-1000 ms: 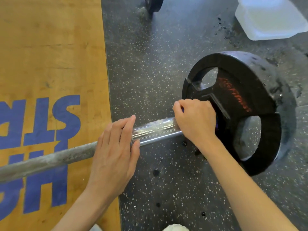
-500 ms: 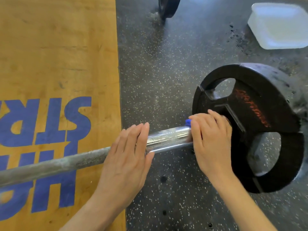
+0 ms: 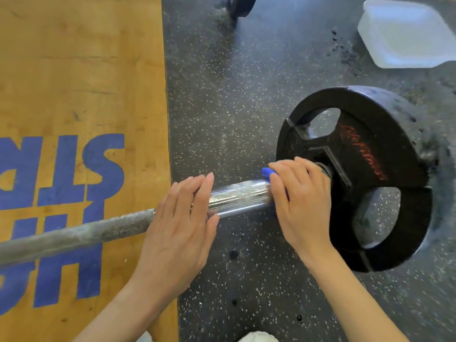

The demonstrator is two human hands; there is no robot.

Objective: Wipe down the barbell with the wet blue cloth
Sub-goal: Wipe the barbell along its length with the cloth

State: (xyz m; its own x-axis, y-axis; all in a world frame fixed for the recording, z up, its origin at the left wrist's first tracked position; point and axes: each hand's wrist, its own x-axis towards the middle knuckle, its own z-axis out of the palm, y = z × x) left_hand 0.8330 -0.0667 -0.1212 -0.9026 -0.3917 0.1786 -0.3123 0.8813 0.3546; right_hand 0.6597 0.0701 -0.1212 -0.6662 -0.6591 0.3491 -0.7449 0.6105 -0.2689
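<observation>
Barbell, long steel bar point(image 3: 74, 233) lying on the black speckled rubber floor point(image 3: 222, 107), is steadied under flat left hand point(image 3: 177, 225) while right hand point(image 3: 299, 201), fingers curled over bunched blue cloth point(image 3: 267, 172), has slid off the black plate point(image 3: 365, 174) along the shiny sleeve point(image 3: 239, 196), so wiping looks underway.

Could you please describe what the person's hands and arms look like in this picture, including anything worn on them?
Both the left hand and the right hand are bare: no gloves, rings, watch or wristbands show. Both forearms are uncovered down to the bottom edge of the picture, with no sleeve in view. The fingernails are short and look unpainted. No marks or tattoos can be seen.
</observation>
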